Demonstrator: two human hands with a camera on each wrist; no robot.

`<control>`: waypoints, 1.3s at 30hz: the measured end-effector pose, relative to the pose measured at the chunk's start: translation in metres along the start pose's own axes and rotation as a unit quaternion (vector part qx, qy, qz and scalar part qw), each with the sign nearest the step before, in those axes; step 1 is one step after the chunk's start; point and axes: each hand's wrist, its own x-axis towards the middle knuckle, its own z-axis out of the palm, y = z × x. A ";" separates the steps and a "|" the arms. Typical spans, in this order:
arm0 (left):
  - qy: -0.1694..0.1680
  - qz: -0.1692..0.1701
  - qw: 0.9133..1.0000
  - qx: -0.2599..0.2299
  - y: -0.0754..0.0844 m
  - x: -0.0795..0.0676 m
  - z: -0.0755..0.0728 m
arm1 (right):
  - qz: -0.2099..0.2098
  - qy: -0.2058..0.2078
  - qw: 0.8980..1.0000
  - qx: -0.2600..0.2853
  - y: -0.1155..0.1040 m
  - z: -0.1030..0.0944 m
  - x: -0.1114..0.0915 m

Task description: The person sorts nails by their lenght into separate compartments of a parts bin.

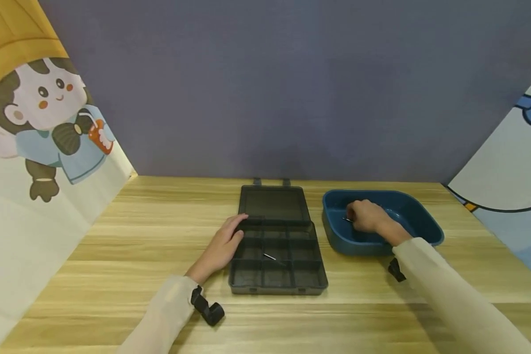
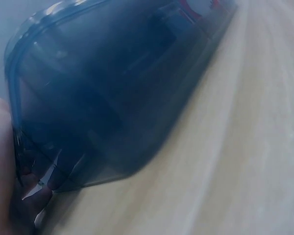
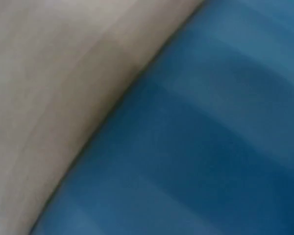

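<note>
One metal piece [image 1: 347, 220], seemingly pinched by the right hand's fingers [image 1: 358, 212], points toward nine o'clock. The divided box [image 1: 276, 278], touching the left hand [image 1: 219, 247], lies that way.

No text, label, brand or number can be read; a red mark [image 2: 190, 13] at the box's [image 2: 103, 88] one o'clock, left wrist view, is too blurred.

A smoky-grey plastic compartment box [image 1: 279, 291] lies open at lower centre, a slim silvery rod [image 1: 269, 256] inside, and a blue plastic basin [image 1: 358, 249] stands centre-right, around a small slim piece [image 1: 347, 220] pinched by the right hand [image 1: 368, 216].
</note>
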 end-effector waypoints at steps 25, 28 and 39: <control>-0.005 -0.002 1.000 -0.008 0.000 0.002 0.000 | -0.037 -0.028 0.998 0.043 -0.007 -0.039 -0.015; -0.005 -0.002 1.000 -0.009 0.000 0.002 -0.001 | -0.041 -0.027 0.998 0.046 -0.009 -0.039 -0.017; -0.010 -0.005 1.000 -0.008 0.001 0.001 -0.002 | -0.036 -0.035 0.998 0.049 -0.019 -0.046 -0.022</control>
